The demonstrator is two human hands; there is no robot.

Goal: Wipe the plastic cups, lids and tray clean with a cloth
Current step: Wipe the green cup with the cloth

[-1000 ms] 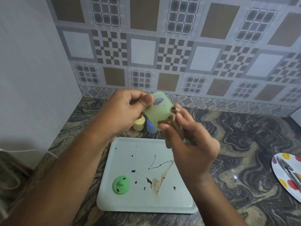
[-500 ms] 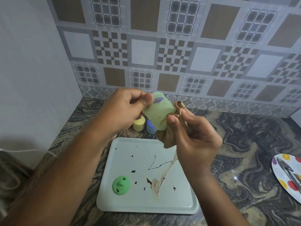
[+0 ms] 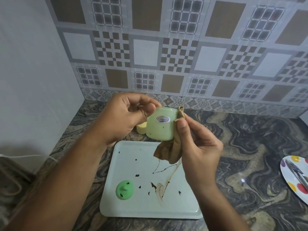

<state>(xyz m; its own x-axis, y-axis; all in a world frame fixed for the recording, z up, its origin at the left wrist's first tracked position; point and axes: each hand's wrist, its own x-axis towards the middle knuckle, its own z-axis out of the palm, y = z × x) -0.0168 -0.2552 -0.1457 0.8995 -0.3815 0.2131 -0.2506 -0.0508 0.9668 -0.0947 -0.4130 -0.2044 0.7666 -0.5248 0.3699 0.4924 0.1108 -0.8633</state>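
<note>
In view are two hands, the left hand (image 3: 126, 117) and the right hand (image 3: 200, 145), two cups, a pale green cup (image 3: 160, 125) and a yellow cup (image 3: 141, 129), one green lid (image 3: 125, 190), one tray (image 3: 141, 207), one cloth (image 3: 168, 154) and one spotted plate (image 3: 286, 174).

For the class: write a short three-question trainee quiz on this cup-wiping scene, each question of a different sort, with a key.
1. True or false: the green lid lies on the tray.
2. The right hand pinches: A a sponge, B the brown cloth, C a spoon.
3. Which hand holds the pale green cup?
Key: 1 true; 2 B; 3 the left hand.
</note>
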